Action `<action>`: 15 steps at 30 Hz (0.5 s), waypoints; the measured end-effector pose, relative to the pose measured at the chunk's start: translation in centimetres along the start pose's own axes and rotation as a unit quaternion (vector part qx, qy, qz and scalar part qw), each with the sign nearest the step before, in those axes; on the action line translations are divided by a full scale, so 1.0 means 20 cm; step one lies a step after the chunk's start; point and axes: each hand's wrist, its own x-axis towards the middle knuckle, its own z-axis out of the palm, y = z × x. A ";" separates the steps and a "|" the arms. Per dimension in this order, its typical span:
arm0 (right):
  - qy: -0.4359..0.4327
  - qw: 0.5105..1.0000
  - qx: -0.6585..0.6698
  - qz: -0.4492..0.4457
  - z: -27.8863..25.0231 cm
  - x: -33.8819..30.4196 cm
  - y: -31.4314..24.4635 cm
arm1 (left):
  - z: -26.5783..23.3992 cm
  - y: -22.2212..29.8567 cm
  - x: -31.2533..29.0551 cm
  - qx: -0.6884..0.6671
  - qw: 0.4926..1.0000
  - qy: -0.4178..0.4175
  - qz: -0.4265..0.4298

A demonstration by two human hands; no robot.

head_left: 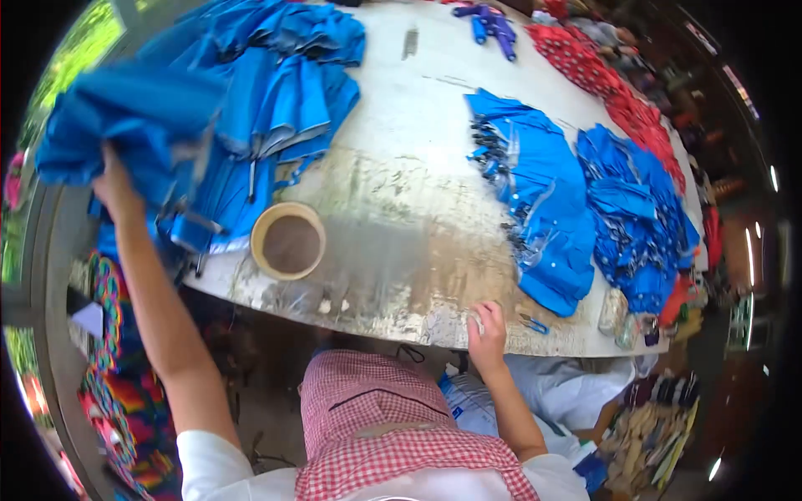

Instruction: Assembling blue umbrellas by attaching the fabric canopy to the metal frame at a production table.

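Note:
My left hand (117, 185) reaches far out to the left, closed on a blue umbrella (138, 113) whose cloth is blurred by motion. Beneath and beyond it lies a pile of blue umbrellas (280, 96), metal shafts poking out toward the table's near edge. At that near edge, right of the middle, my right hand (489, 332) has its fingers curled together; whatever they may hold is too small to make out. Just right of this hand rest small blue thread snips (535, 324). A round tub (261, 244) with a brownish inside stands beside the umbrella pile.
Flat blue cloth pieces (551, 200) and a bunched blue heap (635, 209) cover the table's right side. Red dotted cloth (626, 100) runs along its far right edge. Small jars (625, 332) stand at the near right corner. A purple bundle (493, 25) lies at the back.

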 end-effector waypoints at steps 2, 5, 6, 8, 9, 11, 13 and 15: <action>-0.019 0.999 0.029 0.010 0.09 0.17 -0.06 | -0.39 -0.62 0.60 0.471 0.874 0.117 0.031; 0.002 0.997 -0.068 -0.040 0.20 0.45 -0.05 | -0.93 -1.38 0.70 0.724 0.688 0.005 -0.052; 0.002 0.991 -0.132 -0.028 0.16 0.51 0.04 | -0.75 -1.16 0.44 0.678 0.733 0.003 -0.063; -0.005 0.971 -0.240 -0.004 0.20 0.65 0.27 | -1.18 -1.34 0.86 0.741 0.663 -0.105 0.026; -0.019 0.949 -0.314 -0.004 0.22 0.71 0.38 | -1.24 -1.32 0.85 0.611 0.762 -0.179 0.119; -0.061 0.897 -0.439 -0.007 0.15 0.74 0.55 | -1.08 -1.07 0.50 0.445 0.837 -0.248 0.202; -0.073 0.876 -0.477 -0.017 0.08 0.77 0.65 | -0.77 -0.59 0.05 0.501 0.820 0.007 0.277; -0.201 0.831 -0.518 0.020 0.11 0.78 0.69 | -0.52 -0.25 -0.42 0.396 0.846 -0.089 0.345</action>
